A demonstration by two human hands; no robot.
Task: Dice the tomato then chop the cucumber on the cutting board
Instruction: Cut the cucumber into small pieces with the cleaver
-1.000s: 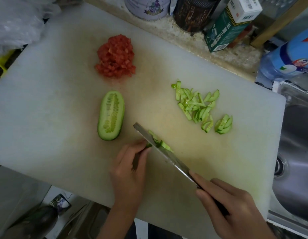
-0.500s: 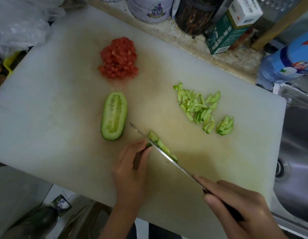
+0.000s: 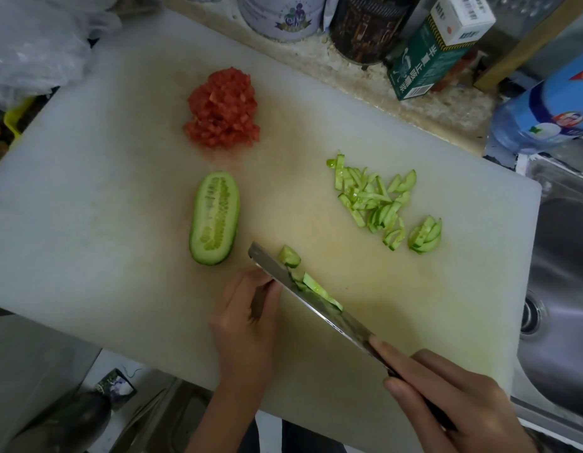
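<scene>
On the white cutting board a pile of diced tomato lies at the back. A cucumber half rests cut side up in the middle. Chopped cucumber pieces are scattered to the right. My right hand grips the handle of a knife, index finger along the spine. Fresh cucumber slices lie against the blade's right side. My left hand has curled fingers on the cucumber piece being cut, which is hidden behind the fingers and blade.
Tins, a dark jar and a green carton line the counter behind the board. A blue-labelled bottle lies at the right above a steel sink. A plastic bag sits at the far left.
The knife has come down again and more thin slices lie beside the blade. My left hand has edged back slightly along the hidden cucumber piece.
</scene>
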